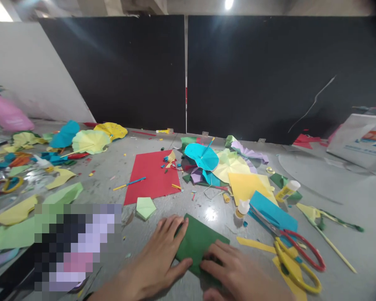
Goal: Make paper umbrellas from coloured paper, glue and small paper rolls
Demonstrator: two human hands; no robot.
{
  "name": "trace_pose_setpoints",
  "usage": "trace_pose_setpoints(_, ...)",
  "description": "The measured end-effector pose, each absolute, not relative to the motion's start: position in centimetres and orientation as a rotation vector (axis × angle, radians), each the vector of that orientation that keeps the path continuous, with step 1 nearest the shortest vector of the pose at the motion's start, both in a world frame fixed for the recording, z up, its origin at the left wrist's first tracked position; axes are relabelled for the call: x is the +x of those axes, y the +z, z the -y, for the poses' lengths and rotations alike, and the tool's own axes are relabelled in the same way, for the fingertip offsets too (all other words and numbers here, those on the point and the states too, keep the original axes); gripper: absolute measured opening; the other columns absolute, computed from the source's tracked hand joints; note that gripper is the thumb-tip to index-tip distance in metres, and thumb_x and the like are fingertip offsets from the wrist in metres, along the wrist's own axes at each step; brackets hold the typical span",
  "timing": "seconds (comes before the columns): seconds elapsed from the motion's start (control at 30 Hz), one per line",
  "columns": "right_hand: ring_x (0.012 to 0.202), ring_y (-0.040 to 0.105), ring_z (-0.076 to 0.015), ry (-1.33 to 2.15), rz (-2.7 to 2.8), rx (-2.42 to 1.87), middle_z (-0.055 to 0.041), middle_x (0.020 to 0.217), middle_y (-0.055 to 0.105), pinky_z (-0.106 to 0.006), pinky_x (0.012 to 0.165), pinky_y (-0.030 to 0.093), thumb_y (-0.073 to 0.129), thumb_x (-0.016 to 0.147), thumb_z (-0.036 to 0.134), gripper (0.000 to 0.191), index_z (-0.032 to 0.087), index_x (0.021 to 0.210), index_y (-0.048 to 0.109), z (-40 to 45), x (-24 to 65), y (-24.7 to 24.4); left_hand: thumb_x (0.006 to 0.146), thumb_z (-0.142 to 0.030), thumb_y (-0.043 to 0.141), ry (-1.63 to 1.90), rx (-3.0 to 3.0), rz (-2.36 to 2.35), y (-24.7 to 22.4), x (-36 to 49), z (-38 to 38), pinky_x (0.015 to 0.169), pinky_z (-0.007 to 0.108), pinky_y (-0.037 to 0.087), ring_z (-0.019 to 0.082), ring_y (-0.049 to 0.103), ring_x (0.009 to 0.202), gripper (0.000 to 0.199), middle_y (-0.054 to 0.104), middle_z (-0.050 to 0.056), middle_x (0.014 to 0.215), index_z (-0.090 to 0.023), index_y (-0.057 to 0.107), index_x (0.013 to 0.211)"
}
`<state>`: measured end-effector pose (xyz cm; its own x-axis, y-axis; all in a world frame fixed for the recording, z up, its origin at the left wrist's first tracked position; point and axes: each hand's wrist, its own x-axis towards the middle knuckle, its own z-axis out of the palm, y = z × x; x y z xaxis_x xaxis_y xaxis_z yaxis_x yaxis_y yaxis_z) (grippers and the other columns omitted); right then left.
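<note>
A dark green paper [196,240] lies on the grey table in front of me, one corner pointing away. My left hand [163,251] rests flat on its left edge, fingers spread and thumb on the paper. Over the lower right part, my right hand [232,267] presses down with bent fingers; whether it pinches an edge is hidden. Left of the green paper's far corner is a light green pentagon [146,207], and behind that a red sheet [150,171]. Right of my right hand lie scissors with red and yellow handles [296,251] on blue paper [280,213].
Blue paper fan [202,156], yellow sheet [253,188], glue bottle [242,209] and glue stick [287,191] stand or lie beyond my hands. At left are paper scraps and a blurred device [81,246]. A white bag [360,138] sits at right, before a black panel [269,75].
</note>
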<state>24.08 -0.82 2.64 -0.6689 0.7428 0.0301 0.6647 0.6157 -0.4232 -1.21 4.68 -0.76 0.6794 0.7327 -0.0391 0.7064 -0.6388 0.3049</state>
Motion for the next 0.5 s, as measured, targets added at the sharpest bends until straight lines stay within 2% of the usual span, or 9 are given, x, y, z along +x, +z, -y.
trace_pose_setpoints(0.07, 0.107, 0.069, -0.0263, 0.592, 2.721, -1.155, -0.0075, 0.120, 0.070, -0.036, 0.090, 0.058, 0.076, 0.092, 0.047, 0.047, 0.025, 0.132, 0.064, 0.7, 23.6, 2.7, 0.108, -0.034, 0.039, 0.130, 2.626, -1.132, -0.4, -1.3, -4.9, 0.120, 0.069, 0.035, 0.038, 0.037, 0.149, 0.057, 0.046, 0.021, 0.157, -0.012, 0.035, 0.160)
trace_pose_setpoints(0.13, 0.102, 0.071, -0.0261, 0.566, 2.792, -1.154, -0.0073, 0.120, 0.069, -0.035, 0.083, 0.059, 0.077, 0.089, 0.051, 0.058, 0.026, 0.139, 0.060, 0.5, 23.2, 2.5, 0.108, -0.027, 0.035, 0.128, 2.663, -1.128, -0.3, -1.4, -5.1, 0.119, 0.068, 0.037, 0.038, 0.040, 0.146, 0.053, 0.048, 0.021, 0.155, -0.011, 0.037, 0.159)
trace_pose_setpoints(0.27, 0.098, 0.072, -0.0248, 0.367, 2.860, -1.067, -0.0053, 0.121, 0.068, -0.033, 0.076, 0.058, 0.082, 0.083, 0.057, 0.069, 0.025, 0.139, 0.057, 0.1, 22.4, 1.8, 0.107, -0.031, 0.042, 0.162, 2.763, -1.107, -1.0, -1.7, -5.2, 0.121, 0.066, 0.035, 0.037, 0.042, 0.145, 0.055, 0.050, 0.019, 0.154, -0.013, 0.037, 0.159)
trace_pose_setpoints(0.37, 0.081, 0.070, -0.0196, 0.088, 2.833, -0.955, -0.0020, 0.108, 0.070, -0.030, 0.064, 0.054, 0.084, 0.078, 0.061, 0.078, 0.020, 0.138, 0.055, 0.3, 22.2, 0.4, 0.109, -0.034, 0.040, 0.169, 2.823, -1.120, -1.6, -2.0, -5.1, 0.123, 0.064, 0.032, 0.038, 0.039, 0.148, 0.058, 0.048, 0.018, 0.157, -0.013, 0.031, 0.161)
trace_pose_setpoints(0.43, 0.072, 0.067, -0.0184, -0.019, 2.807, -0.916, -0.0007, 0.098, 0.071, -0.030, 0.058, 0.051, 0.084, 0.080, 0.057, 0.077, 0.016, 0.138, 0.053, 0.7, 22.3, -0.9, 0.110, -0.035, 0.036, 0.155, 2.837, -1.125, -1.8, -2.1, -5.0, 0.124, 0.063, 0.029, 0.037, 0.038, 0.150, 0.058, 0.045, 0.018, 0.160, -0.012, 0.027, 0.163)
trace_pose_setpoints(0.5, 0.070, 0.066, -0.0191, -0.087, 2.779, -0.905, -0.0017, 0.093, 0.071, -0.031, 0.055, 0.049, 0.080, 0.088, 0.047, 0.065, 0.012, 0.136, 0.053, 1.3, 22.6, -2.1, 0.111, -0.037, 0.032, 0.140, 2.825, -1.109, -1.8, -2.1, -5.0, 0.127, 0.063, 0.024, 0.036, 0.036, 0.152, 0.059, 0.042, 0.018, 0.163, -0.012, 0.025, 0.164)
